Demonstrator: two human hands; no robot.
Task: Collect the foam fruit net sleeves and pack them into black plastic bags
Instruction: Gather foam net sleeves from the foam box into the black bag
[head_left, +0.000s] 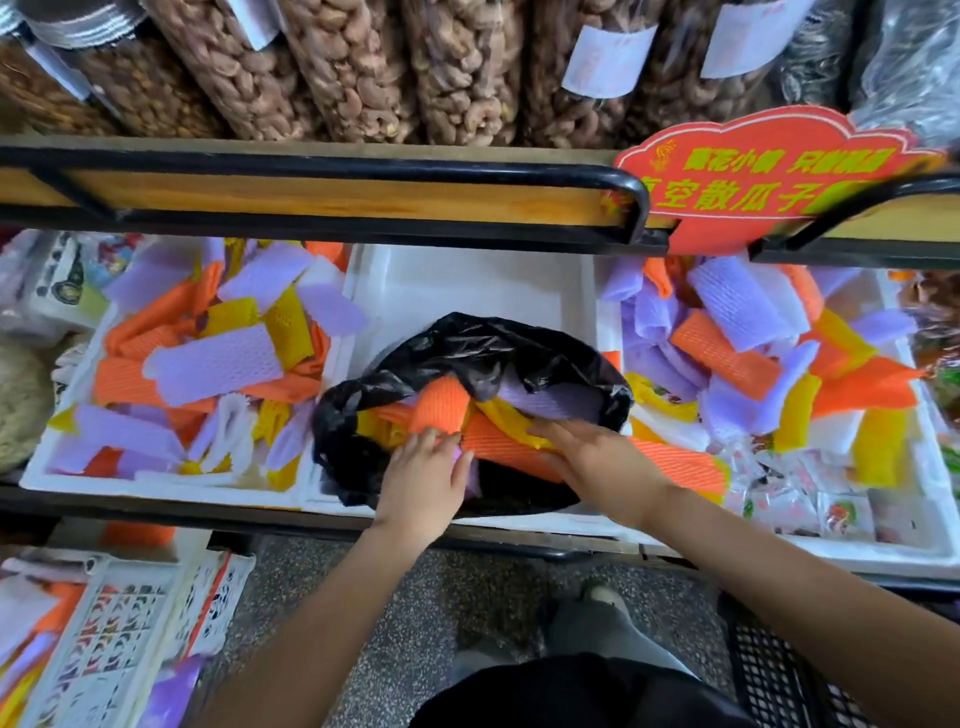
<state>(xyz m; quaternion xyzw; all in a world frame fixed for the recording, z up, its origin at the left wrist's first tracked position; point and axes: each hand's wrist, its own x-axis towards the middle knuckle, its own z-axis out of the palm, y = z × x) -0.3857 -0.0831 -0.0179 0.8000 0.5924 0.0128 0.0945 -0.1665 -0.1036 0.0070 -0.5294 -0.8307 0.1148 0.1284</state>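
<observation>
A black plastic bag (467, 343) lies open in the middle white foam box (467, 280), holding orange, yellow and purple foam net sleeves (441, 402). My left hand (426, 475) rests on the sleeves at the bag's near rim, fingers slightly apart. My right hand (592, 452) lies flat on an orange sleeve (506, 447) in the bag's mouth, pressing it down. The left foam box (72, 457) holds a loose pile of sleeves (208, 358). Another pile of sleeves (737, 343) fills the right foam box (930, 467).
A black-railed wooden shelf (311, 192) with clear bags of nuts (353, 67) hangs above the boxes. A red sign (758, 176) sticks out at the right. Small snack packets (810, 493) lie in the right box. A white crate (119, 639) stands on the floor, left.
</observation>
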